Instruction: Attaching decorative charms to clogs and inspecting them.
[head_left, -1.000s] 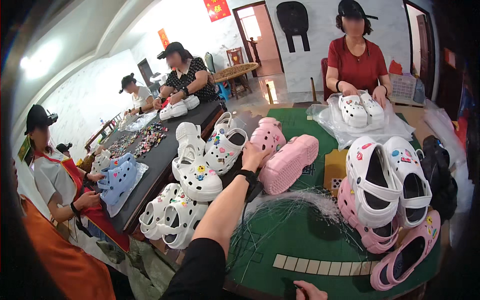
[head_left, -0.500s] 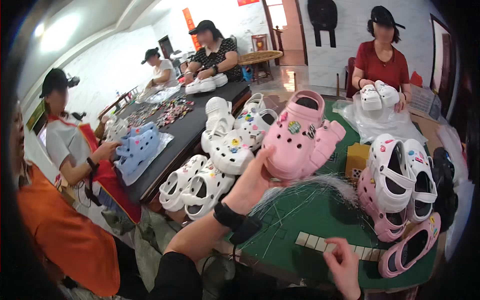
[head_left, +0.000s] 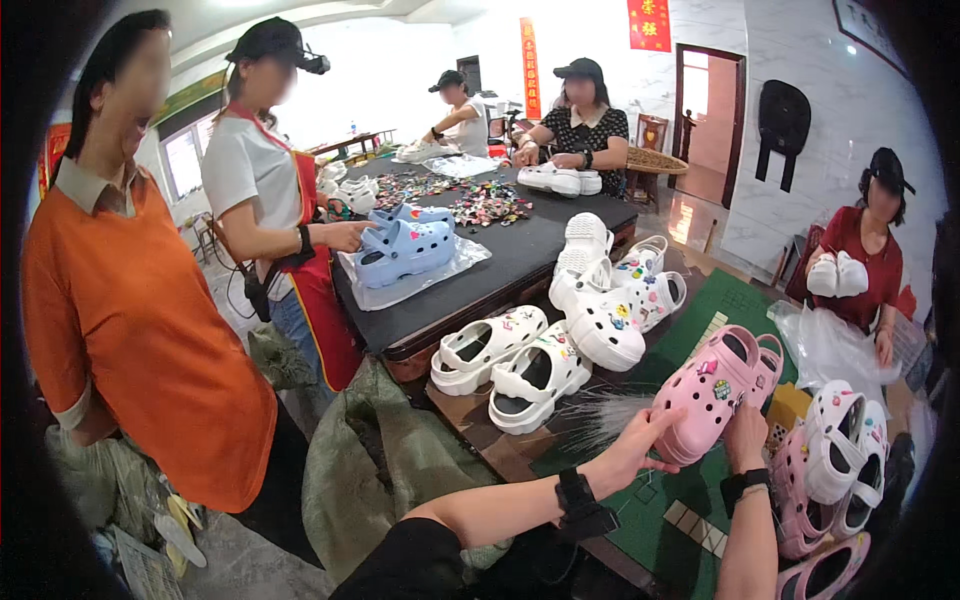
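Observation:
A pair of pink clogs [head_left: 703, 400] with colourful charms is held up above the green table. My left hand [head_left: 648, 440] is closed on the toe of the nearer clog, thumb on its upper side. On the other side, my right hand [head_left: 744, 436] grips the pair low down, where the second pink clog [head_left: 767, 372] shows behind; its fingertips are partly hidden. Beside my left hand lies a bundle of thin clear strands [head_left: 612, 416]. To the right of my right hand, white clogs [head_left: 836, 440] are piled with pink clogs [head_left: 795, 480].
Several charm-covered white clogs [head_left: 540, 375] stand at the table's left side. A row of pale tiles [head_left: 694, 527] lies on the green table top [head_left: 650, 500]. Across a black table [head_left: 500, 270], co-workers handle clogs among loose charms. A person in orange [head_left: 150, 370] stands at left, near a green sack [head_left: 385, 460].
My view has swung left. My right hand, earlier off the clogs above the tiles, now grips the pink pair too. The pair has turned and come lower.

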